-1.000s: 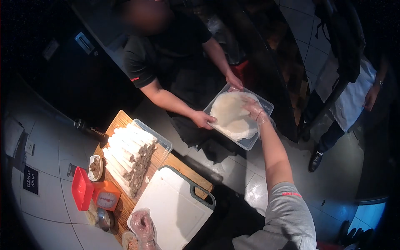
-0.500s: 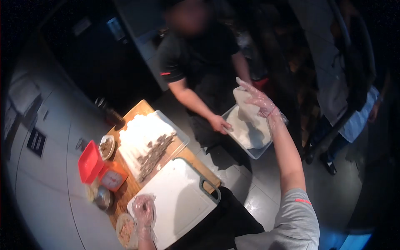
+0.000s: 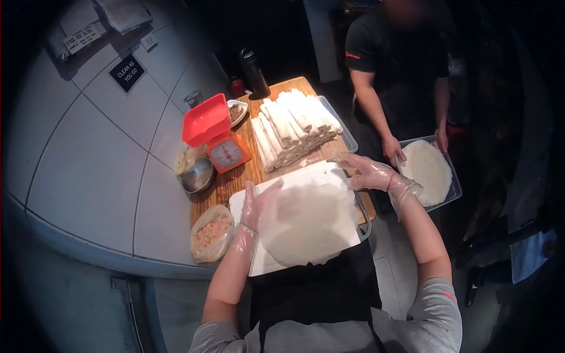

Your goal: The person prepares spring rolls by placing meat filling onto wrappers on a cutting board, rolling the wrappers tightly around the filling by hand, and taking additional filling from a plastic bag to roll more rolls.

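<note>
A round, thin whitish wrapper sheet [image 3: 306, 232], blurred at its upper part, lies over the white cutting board [image 3: 238, 206] in front of me. At the sheet's upper left edge is my gloved left hand [image 3: 256, 203], thumb and fingers apart. My gloved right hand [image 3: 374, 175] is over the board's upper right corner, beside the sheet, its fingers stretched out toward the left. Whether either hand touches the sheet's edge is not clear. Beyond the board, white rolled pieces [image 3: 294, 126] are stacked on the wooden table [image 3: 226, 187].
A co-worker [image 3: 400, 76] at the right holds a plastic tub [image 3: 454, 197] with a stack of round sheets [image 3: 426, 170]. Along the wall stand an orange scale [image 3: 228, 152] with a red pan [image 3: 206, 120], a metal bowl [image 3: 199, 176], a bag of pinkish filling [image 3: 212, 235] and a black bottle [image 3: 254, 73].
My right hand has come from the co-worker's tub to the board, and a sheet now lies over it. My left hand has opened from a curled shape. The view has swung right to left across the table.
</note>
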The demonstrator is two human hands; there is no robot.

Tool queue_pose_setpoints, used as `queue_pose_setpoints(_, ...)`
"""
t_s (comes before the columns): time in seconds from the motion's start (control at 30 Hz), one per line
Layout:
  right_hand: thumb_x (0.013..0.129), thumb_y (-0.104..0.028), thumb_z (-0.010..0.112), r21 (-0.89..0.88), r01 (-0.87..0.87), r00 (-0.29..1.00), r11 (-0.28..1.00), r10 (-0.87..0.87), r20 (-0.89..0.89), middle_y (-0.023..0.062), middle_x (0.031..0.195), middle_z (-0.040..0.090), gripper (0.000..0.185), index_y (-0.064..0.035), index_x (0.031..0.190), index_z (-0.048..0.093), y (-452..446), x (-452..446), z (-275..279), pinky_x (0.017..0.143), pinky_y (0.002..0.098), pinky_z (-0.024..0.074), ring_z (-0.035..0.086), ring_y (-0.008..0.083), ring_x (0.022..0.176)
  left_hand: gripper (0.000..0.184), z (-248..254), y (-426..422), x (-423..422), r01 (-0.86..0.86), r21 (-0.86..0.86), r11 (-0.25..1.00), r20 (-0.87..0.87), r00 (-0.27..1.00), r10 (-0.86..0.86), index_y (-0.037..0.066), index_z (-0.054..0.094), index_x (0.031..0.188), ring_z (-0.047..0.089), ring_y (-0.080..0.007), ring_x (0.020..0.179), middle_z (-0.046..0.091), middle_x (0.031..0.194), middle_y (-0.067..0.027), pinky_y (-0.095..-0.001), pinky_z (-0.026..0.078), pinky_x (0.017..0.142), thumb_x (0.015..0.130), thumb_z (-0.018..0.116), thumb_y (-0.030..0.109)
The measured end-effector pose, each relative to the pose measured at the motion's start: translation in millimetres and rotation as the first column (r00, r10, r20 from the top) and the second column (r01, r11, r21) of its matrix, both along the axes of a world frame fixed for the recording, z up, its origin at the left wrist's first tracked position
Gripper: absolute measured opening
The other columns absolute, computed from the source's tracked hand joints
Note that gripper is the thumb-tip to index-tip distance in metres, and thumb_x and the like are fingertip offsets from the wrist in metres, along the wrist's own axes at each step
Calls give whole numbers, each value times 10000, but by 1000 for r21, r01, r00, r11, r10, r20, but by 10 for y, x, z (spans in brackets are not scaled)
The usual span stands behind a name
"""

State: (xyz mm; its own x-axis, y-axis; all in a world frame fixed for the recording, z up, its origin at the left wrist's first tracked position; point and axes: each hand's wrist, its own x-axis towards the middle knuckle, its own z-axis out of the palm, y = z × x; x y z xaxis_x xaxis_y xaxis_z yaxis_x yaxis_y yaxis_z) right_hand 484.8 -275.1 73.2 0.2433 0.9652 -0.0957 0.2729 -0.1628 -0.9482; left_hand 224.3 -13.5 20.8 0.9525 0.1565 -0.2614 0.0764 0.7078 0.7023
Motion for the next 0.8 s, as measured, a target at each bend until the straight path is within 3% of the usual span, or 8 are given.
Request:
queue_pose_setpoints(0.03,793,-87,729,46,10,989,999,-17,148,175,1421,523,875,-79,1556,302,1,112,-290,1033,349,466,524,251,1301,1008,2,70,-54,19,-34,999,29,999,-18,-20,324,1518,466,-336,1357,444,1504,-198,-456,369,1145,915,332,787)
queue_pose_setpoints(0.17,864,-155,685,17,234,942,972,-222,-254,95,1260,593,732,-96,1527,383,-374,0,-73,821,275,541,638,131,982,841,-208,306,-90,-80,92,993,-16,997,81,-21,299,1530,489,-319,1341,463,1491,-200,-410,392,1134,966,573,539)
queue_pose_setpoints(0.27,877,-198,696,19,378,873,925,-350,-340,73,1254,584,684,-115,1505,436,-647,70,-168,815,251,526,628,124,984,793,-107,254,-27,-24,573,819,-40,997,58,-7,273,1547,495,-295,1338,481,1474,-204,-370,414,1105,933,696,261)
queue_pose_setpoints(0.37,890,-173,707,80,425,890,901,-401,-216,111,1317,587,659,-70,1486,444,-748,119,-409,953,312,508,610,196,1139,853,485,-98,72,117,646,754,-33,992,-125,6,256,1560,498,-270,1334,500,1457,-206,-349,409,1088,865,738,115)
queue_pose_setpoints(0.47,835,-228,802,233,360,930,903,-368,-11,158,1411,544,760,-21,1468,436,-573,-12,-388,1068,358,454,541,260,1289,927,726,-118,157,154,585,796,66,970,-236,21,253,1567,499,-268,1332,509,1447,-199,-347,395,1084,807,778,102)
queue_pose_setpoints(0.53,787,-278,843,195,350,936,916,-335,-107,154,1406,551,834,-30,1470,433,-337,-339,-169,1085,371,437,527,257,1306,949,808,-88,184,148,602,785,118,956,-270,30,259,1567,503,-273,1328,522,1432,-199,-357,388,1090,786,794,104)
queue_pose_setpoints(0.7,815,-186,799,210,-175,985,962,171,39,122,1315,594,735,-55,1456,465,514,-379,-364,1015,342,475,542,193,1241,908,872,23,68,172,592,787,63,964,-259,36,284,1560,511,-246,1311,546,1406,-187,-351,387,1087,808,784,124)
queue_pose_setpoints(0.8,842,-148,756,101,-3,996,995,-6,92,56,1121,641,619,-71,1411,524,698,-188,-410,858,277,520,618,128,979,804,547,285,-63,81,522,849,-43,997,-68,41,321,1547,535,-191,1257,548,1403,-165,-290,435,1013,867,741,122)
